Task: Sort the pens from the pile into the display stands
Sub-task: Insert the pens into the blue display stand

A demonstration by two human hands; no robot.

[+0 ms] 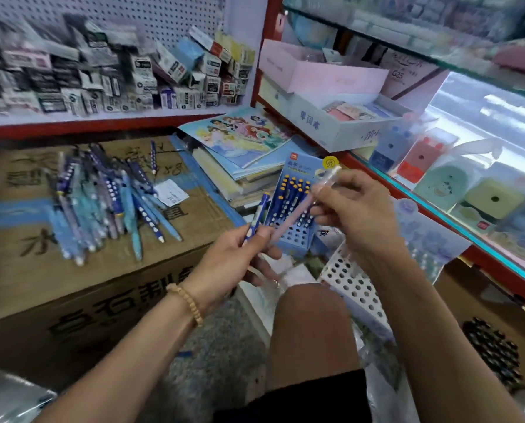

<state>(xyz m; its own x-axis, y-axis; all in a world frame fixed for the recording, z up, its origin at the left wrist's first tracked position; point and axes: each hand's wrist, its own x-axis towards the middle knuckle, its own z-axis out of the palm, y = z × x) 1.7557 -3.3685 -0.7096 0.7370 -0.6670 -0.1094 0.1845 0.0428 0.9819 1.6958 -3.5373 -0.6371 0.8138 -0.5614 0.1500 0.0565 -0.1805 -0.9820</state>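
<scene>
A: What's the biggest thing here?

B: The brown cardboard carton with black printed characters [81, 270]. Take it as the landmark. On its top lies the loose pile of blue and dark-blue patterned pens [102, 203], fanned out, tips mostly toward the person.

A: And the stands?

B: Just right of the carton, the blue perforated display stand with a printed header card [298, 209] is upright, its back rows filled with dark-blue pens with yellow ends, its front holes bare. Further right and nearer the person a white perforated plastic stand [351, 282] lies tilted, with nothing in the holes that show.

A: The hands?

B: Both are off the carton's right edge, in front of the blue stand. The left hand [236, 257], with a wooden bead bracelet [186, 303] at the wrist, has its fingers curled round the lower barrel of a dark-blue pen with white dots [258, 216]. The right hand [356, 215] pinches a pale pink pen with a clear cap [301, 209] near its upper end; the pen's lower end reaches the left hand's fingers.

A: How should they handle?

B: I'd judge them light, stiff and smooth, so they could slip. Mid-barrel is the best hold, leaving the tip free for a hole.
</scene>
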